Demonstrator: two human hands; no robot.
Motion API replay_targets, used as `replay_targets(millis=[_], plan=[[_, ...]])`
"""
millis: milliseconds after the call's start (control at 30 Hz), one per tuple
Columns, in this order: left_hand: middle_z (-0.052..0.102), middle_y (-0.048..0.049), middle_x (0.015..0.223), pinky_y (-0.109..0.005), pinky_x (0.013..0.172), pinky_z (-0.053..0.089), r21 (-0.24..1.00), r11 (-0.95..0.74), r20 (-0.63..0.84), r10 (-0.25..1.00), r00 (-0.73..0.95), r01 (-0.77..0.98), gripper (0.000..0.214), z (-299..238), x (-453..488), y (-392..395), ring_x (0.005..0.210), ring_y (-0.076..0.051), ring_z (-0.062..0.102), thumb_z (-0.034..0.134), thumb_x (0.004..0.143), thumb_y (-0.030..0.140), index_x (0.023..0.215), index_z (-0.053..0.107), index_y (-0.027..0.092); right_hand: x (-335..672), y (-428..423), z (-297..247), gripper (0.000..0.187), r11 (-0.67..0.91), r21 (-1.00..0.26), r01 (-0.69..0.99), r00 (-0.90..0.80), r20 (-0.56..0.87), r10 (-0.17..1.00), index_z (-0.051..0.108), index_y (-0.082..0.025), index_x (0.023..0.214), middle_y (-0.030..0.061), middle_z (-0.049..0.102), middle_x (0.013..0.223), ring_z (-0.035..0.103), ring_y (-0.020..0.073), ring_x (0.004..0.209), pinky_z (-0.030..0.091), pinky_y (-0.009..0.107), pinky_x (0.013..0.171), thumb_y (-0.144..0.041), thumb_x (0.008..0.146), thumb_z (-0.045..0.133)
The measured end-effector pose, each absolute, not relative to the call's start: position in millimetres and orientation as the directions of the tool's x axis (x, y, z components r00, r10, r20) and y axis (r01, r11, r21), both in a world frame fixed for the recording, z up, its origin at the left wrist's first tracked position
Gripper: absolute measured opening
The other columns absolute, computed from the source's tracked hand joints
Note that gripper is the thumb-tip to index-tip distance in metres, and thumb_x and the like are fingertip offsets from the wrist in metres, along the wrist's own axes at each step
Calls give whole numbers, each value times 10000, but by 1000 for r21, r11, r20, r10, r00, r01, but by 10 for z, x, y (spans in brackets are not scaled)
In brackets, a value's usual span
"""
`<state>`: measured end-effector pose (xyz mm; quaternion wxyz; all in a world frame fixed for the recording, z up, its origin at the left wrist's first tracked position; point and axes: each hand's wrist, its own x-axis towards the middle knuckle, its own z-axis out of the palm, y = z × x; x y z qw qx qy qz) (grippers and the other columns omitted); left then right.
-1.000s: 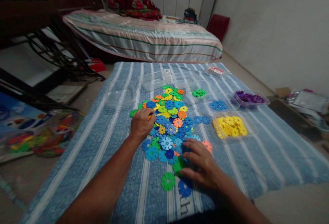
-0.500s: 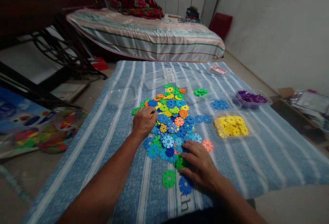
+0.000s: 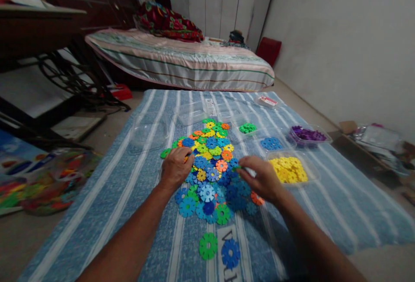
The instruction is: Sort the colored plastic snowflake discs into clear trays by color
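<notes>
A heap of flat plastic snowflake discs [image 3: 210, 161] in blue, green, yellow and orange lies on a blue striped cloth [image 3: 136, 195]. My left hand [image 3: 175, 167] rests curled on the heap's left edge, fingers closed over discs. Raised over the heap's right side, my right hand [image 3: 261, 177] pinches something small and green at its fingertips. A lone green disc [image 3: 208, 245] and a blue disc [image 3: 230, 252] lie nearest to me.
Clear tubs at the right hold yellow discs [image 3: 289, 169], purple discs [image 3: 307, 134], blue discs [image 3: 271, 143] and green discs [image 3: 247, 128]. Empty clear tubs [image 3: 149, 124] sit at the far left. A mattress [image 3: 181, 59] lies beyond; a dark table frame [image 3: 48, 74] stands left.
My right hand has lifted from the near discs and moved forward over the heap's right side, now pinching. The left hand has stayed on the heap. The camera has tilted up a little.
</notes>
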<state>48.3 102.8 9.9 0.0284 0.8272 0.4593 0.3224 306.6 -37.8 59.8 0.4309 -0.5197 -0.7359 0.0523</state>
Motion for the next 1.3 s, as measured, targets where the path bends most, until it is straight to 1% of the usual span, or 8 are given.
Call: replay_targets(millis=[100,167,267,433,567,733,933,1300], plan=[[745,-84,927,-388,870,507,345,-572,506,781,365,745,183,98,482,1026,916,-258,667,496,863,279,841,664,209,3303,11,851,158,283,-428,858,154,742,653,690,-228,922,90,719,911,670,244,879,534,402,849,-330,939,571],[745,-83,925,-387,864,507,348,-570,499,785,367,744,175,105,482,1020,909,-256,669,503,856,271,842,665,207,3356,120,894,159,212,-387,898,196,780,594,692,-219,960,107,719,940,665,263,920,525,431,880,-309,939,563],[746,-86,922,-392,858,509,351,-567,487,791,372,745,176,120,486,1010,912,-260,669,503,858,271,843,665,204,3246,24,723,147,313,-354,882,50,729,683,683,-211,940,102,716,910,669,239,872,545,380,814,-269,945,547],[742,-76,907,-374,861,509,349,-559,481,796,368,752,159,144,509,989,905,-245,667,508,852,256,820,657,210,2885,-452,298,134,497,-430,754,-194,577,793,664,-208,920,76,702,879,666,193,819,560,318,741,-251,963,544],[740,-76,913,-375,863,509,350,-544,468,807,361,762,147,152,529,978,912,-245,665,518,843,243,822,660,212,2715,-796,231,120,558,-465,688,-272,547,792,666,-205,984,103,697,999,670,215,935,577,361,820,-282,955,578],[749,-87,962,-397,883,504,340,-546,460,807,371,765,157,138,532,978,941,-262,663,527,855,259,867,672,200,2616,-1056,237,192,597,-400,695,-397,479,783,650,-209,1069,131,658,1227,579,306,1225,538,485,970,-320,916,621],[744,-79,934,-385,868,503,337,-545,471,804,364,768,146,127,536,984,930,-255,660,529,852,247,854,668,204,2568,-1071,61,382,553,-308,774,-387,462,798,610,-154,1189,208,622,1280,543,376,1252,534,546,934,-390,893,659],[735,-82,898,-385,851,509,342,-560,470,798,379,755,164,158,523,985,891,-253,662,505,851,254,820,657,202,2492,-1014,28,106,568,-325,756,-286,617,733,648,-186,1003,129,707,1073,649,261,1097,568,423,896,-224,949,566]])
